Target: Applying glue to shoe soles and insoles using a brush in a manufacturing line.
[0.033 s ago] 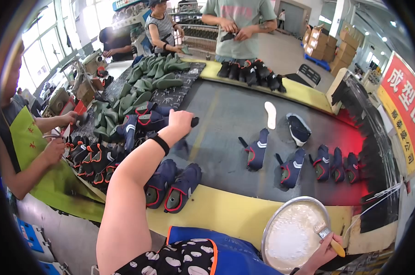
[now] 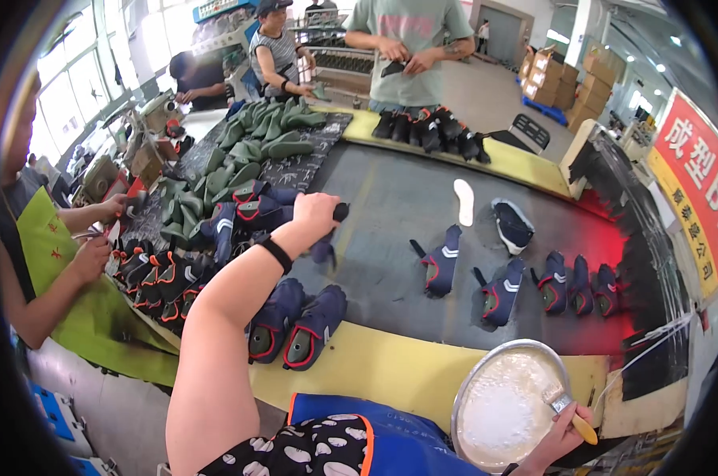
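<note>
My left hand (image 2: 317, 213) reaches over the left part of the dark work surface, fingers wrapped round a navy shoe (image 2: 324, 251) that the hand mostly hides. Beside it lie more navy shoes with red trim (image 2: 257, 213) and green lasts inside. Two navy shoes (image 2: 314, 327) stand nearer me, at the yellow edge. My right hand (image 2: 567, 435) grips a paintbrush (image 2: 581, 424) by its yellow handle. Its bristles touch the white liquid (image 2: 498, 412) in a round metal bowl (image 2: 459, 397) at the lower right.
Several navy shoes (image 2: 502, 293) are spread along the dark belt (image 2: 383, 238) to the right, near a white insole (image 2: 463, 202) and a dark shoe with a white sole (image 2: 513, 226). Green lasts (image 2: 192, 202) are heaped at left. Co-workers' hands (image 2: 93, 258) work at left and across.
The whole view has shifted very slightly. Both my hands keep nearly the same place and hold.
</note>
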The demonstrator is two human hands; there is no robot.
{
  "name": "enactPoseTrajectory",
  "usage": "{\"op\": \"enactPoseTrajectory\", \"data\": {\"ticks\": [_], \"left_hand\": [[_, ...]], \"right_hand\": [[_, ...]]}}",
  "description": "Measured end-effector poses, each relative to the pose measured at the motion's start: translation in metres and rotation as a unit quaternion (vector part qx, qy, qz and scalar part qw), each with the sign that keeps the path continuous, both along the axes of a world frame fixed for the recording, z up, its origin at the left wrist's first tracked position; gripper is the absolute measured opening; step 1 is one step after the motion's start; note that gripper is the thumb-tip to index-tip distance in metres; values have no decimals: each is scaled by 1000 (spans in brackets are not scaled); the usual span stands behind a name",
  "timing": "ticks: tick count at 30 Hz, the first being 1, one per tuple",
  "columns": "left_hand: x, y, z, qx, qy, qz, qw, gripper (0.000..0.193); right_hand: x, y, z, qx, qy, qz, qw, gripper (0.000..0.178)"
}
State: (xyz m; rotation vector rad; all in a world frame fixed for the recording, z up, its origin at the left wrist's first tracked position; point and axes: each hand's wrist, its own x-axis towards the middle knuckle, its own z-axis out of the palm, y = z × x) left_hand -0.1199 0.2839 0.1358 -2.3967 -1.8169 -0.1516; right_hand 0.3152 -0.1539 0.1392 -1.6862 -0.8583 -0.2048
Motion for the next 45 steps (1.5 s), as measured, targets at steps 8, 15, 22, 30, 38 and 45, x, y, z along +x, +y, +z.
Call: {"op": "enactPoseTrajectory", "data": {"ticks": [8, 15, 22, 30, 38, 45], "left_hand": [[67, -78, 46, -343, -248, -307, 852, 50], [117, -89, -56, -404, -183, -603, 663, 48], [119, -161, -79, -382, -217, -220, 871, 37], [95, -270, -125, -154, -245, -224, 931, 90], [73, -245, -118, -245, -256, -170, 919, 108], [94, -236, -100, -561, -466, -91, 678, 98]], "right_hand": [[-15, -28, 9, 81, 75, -20, 994, 6], [-26, -38, 16, 97, 96, -27, 990, 10], [-32, -33, 15, 110, 92, 4, 990, 11], [-28, -40, -9, 108, 150, 0, 983, 7], [-9, -28, -39, -25, 102, 66, 992, 14], [-16, -19, -55, -211, 51, -19, 976, 25]]}}
